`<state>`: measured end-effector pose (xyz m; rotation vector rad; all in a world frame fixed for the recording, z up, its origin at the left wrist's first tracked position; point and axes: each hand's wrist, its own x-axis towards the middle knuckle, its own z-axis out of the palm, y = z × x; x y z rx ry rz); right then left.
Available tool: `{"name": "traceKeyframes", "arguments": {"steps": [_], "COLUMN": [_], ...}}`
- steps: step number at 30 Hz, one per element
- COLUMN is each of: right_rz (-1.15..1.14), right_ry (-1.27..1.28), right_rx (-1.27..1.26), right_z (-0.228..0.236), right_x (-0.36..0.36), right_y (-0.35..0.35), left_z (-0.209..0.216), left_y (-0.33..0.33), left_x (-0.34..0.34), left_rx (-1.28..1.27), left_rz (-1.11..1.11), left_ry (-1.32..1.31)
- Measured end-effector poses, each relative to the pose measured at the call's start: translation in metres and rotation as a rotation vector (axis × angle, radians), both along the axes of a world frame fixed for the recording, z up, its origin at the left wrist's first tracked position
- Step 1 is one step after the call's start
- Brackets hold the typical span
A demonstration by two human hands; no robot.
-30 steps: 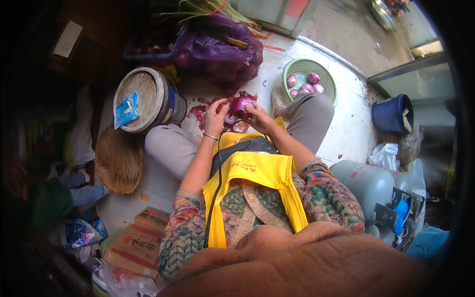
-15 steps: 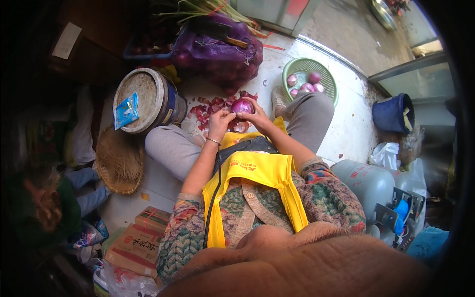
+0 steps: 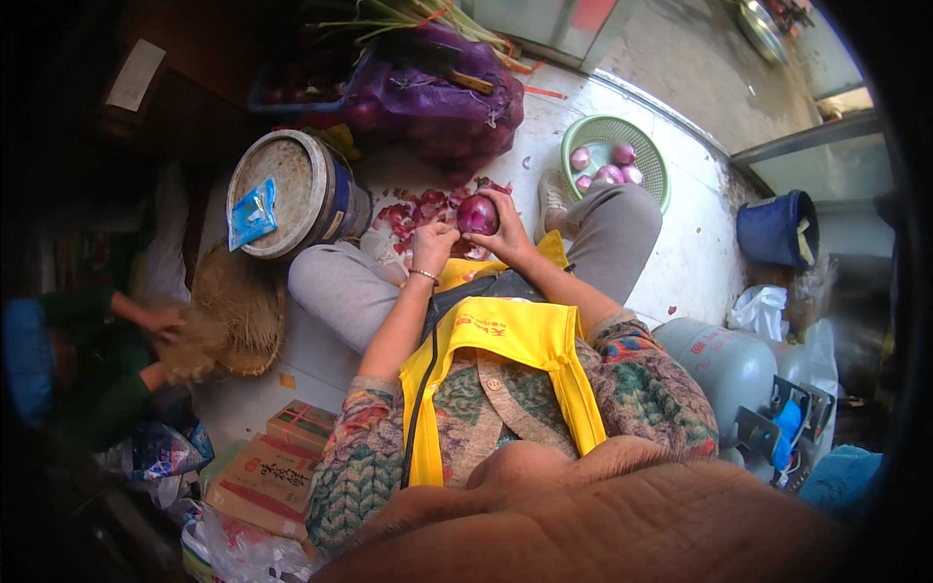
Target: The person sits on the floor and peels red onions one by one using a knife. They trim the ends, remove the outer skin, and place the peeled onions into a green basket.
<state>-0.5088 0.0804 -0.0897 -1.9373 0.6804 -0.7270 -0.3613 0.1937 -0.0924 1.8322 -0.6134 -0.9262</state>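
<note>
A purple onion (image 3: 477, 215) rests in my right hand (image 3: 507, 233), whose fingers wrap its right side and top. My left hand (image 3: 434, 245) is closed in a pinch at the onion's lower left; whatever lies between those fingertips is too small to make out. Under and around both hands, dark red onion skins (image 3: 400, 218) are scattered on the floor between my legs. Several peeled onions (image 3: 609, 174) lie in a green colander (image 3: 663, 175) beyond my right knee.
At the left stands a lidded bucket (image 3: 282, 228) with a blue packet (image 3: 254, 215) on top. A purple mesh sack (image 3: 428, 107) sits ahead. Another person's hands (image 3: 165, 323) work by a straw basket (image 3: 255, 335). Gas cylinders (image 3: 714, 355) and a blue bucket (image 3: 763, 233) are at right.
The onion has turned in my right hand, and my left hand has dropped slightly away from it. At the left, the other person's hands and arms have come forward by the straw basket.
</note>
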Motion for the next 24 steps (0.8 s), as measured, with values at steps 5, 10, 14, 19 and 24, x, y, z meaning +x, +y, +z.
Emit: {"name": "traceKeyframes", "arguments": {"steps": [5, 10, 14, 19, 24], "right_rz": [-0.039, -0.03, 0.12, 0.157, 0.11], "right_ry": [0.071, -0.444, -0.619, -0.577, -0.506], "right_rx": [0.067, 1.134, 1.657, 1.521, 1.311], "right_z": [0.001, 0.011, 0.016, 0.017, -0.004], "right_x": [0.001, -0.003, -0.011, -0.004, -0.007], "right_y": [0.003, -0.012, -0.025, -0.016, -0.013], "left_z": [-0.011, -0.044, -0.083, -0.099, 0.023], "left_y": [-0.001, 0.014, 0.028, 0.011, -0.023], "left_x": [0.004, 0.009, 0.025, 0.038, -0.011], "left_rx": [-0.024, 0.112, 0.337, -0.145, -0.077], "left_rz": [0.088, 0.11, -0.06, -0.138, -0.012], "left_ry": [0.106, 0.164, -0.336, -1.058, 0.304]}}
